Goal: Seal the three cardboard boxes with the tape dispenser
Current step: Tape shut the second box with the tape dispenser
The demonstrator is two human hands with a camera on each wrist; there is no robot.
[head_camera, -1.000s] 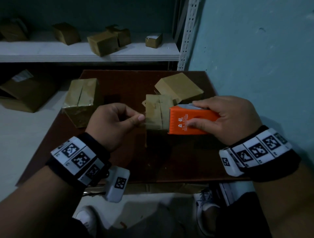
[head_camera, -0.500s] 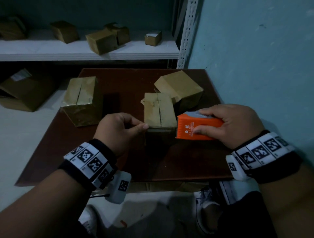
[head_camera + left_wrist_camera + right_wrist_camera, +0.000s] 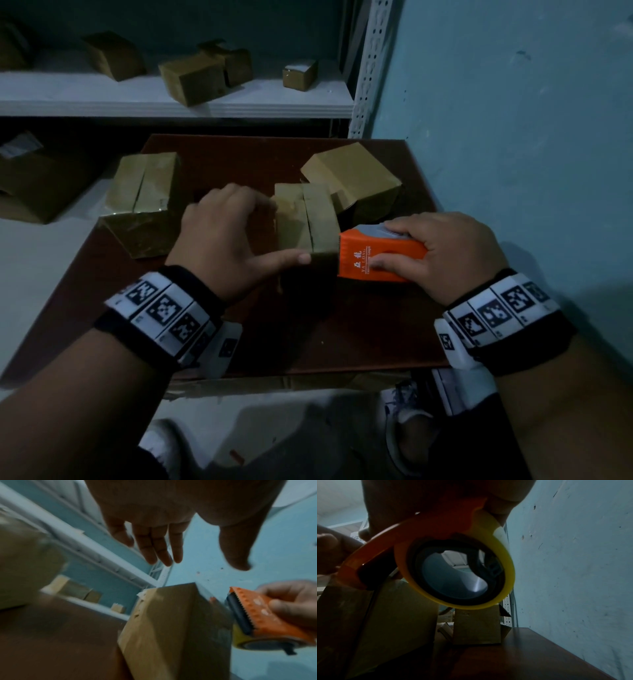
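Three brown cardboard boxes stand on the dark table [image 3: 376, 329]: a large left box [image 3: 144, 195], a small middle box [image 3: 305, 219] with a slit between its top flaps, and a back right box [image 3: 352, 174]. My left hand [image 3: 279, 231] is spread at the middle box's left side, thumb [image 3: 294, 257] along its near top edge. In the left wrist view its fingers [image 3: 159, 547] are straight above the middle box [image 3: 171, 622]. My right hand [image 3: 387, 245] grips the orange tape dispenser [image 3: 376, 257], whose front touches the box's near right corner. Its yellow roll [image 3: 453, 568] fills the right wrist view.
A white shelf [image 3: 171, 102] behind the table carries several small boxes. A larger carton [image 3: 37, 181] lies on the floor at the left. The blue wall [image 3: 513, 137] runs close along the table's right edge. My shoes [image 3: 404, 421] show below the table's front edge.
My left hand has gone from a curled pinch at the middle box's near edge to spread fingers beside the box. The dispenser has dropped slightly to the box's near right corner.
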